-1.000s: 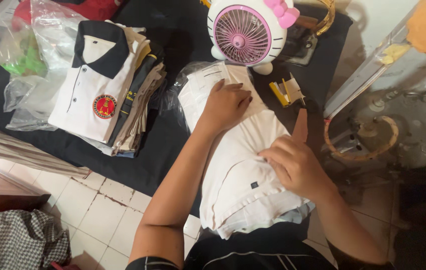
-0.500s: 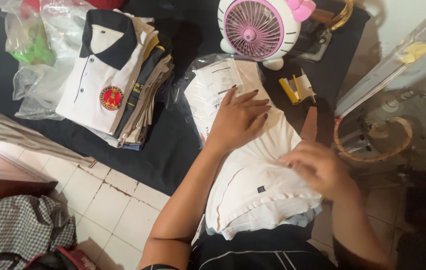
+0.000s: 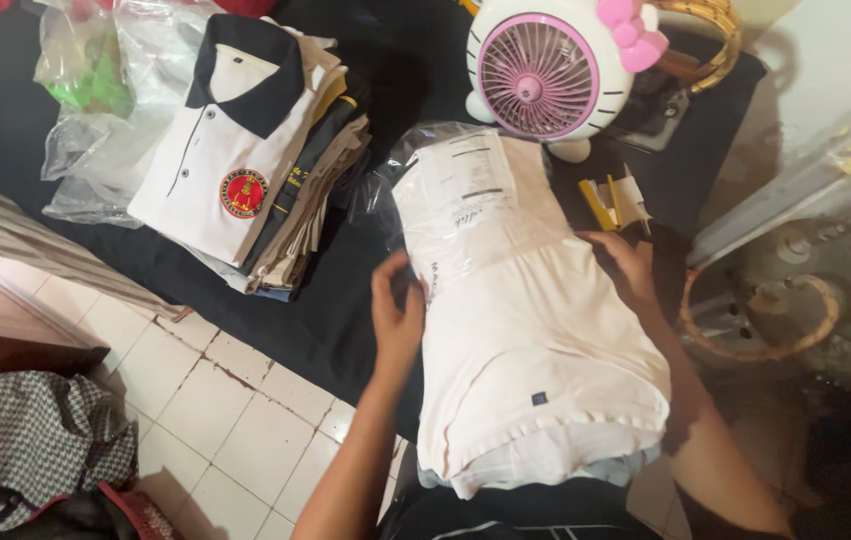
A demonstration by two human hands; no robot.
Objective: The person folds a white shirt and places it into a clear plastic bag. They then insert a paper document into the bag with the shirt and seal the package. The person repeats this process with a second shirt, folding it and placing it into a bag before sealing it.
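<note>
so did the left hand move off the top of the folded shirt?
Yes. The left hand slid from the top of the white folded shirt to its left edge, away from the pink fan.

Left hand (image 3: 397,312) and right hand (image 3: 630,268): both bare, without gloves, rings or watch. Forearms uncovered, no sleeves visible. Dark garment at the lower edge.

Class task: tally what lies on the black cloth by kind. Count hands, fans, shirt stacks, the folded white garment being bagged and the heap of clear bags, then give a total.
Hands: 2, left hand and right hand
Pink fan: 1
Shirt stack: 1
Folded white garment: 1
Clear bag heap: 1
Total: 6
</note>
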